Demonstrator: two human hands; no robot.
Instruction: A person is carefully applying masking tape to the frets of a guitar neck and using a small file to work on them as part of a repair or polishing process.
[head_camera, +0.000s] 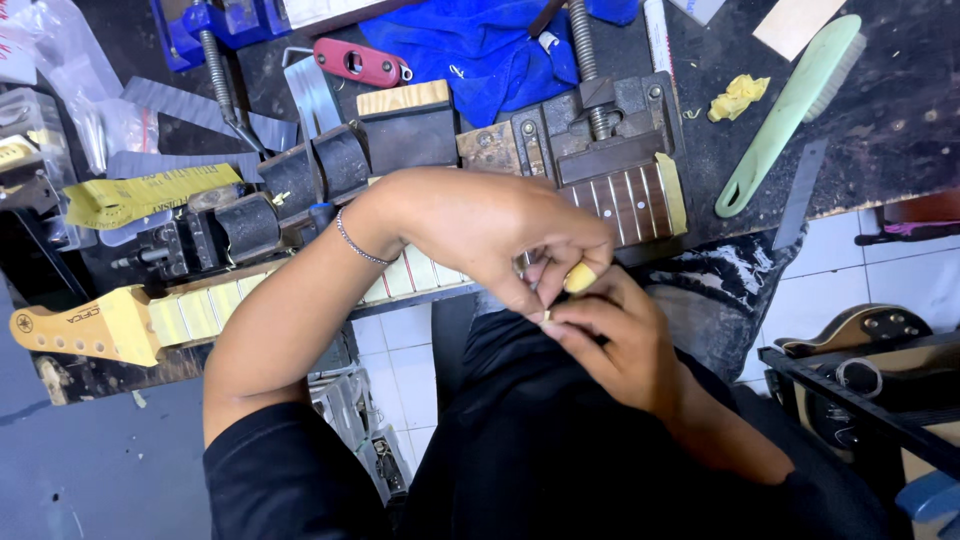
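While both hands meet just below the bench edge, the left hand (500, 235) and right hand (610, 340) pinch one small yellowish piece (578, 277) between their fingertips. One guitar neck (200, 312) lies clamped behind them; one green brush (790, 105) and a blue cloth (480, 45) rest farther back.
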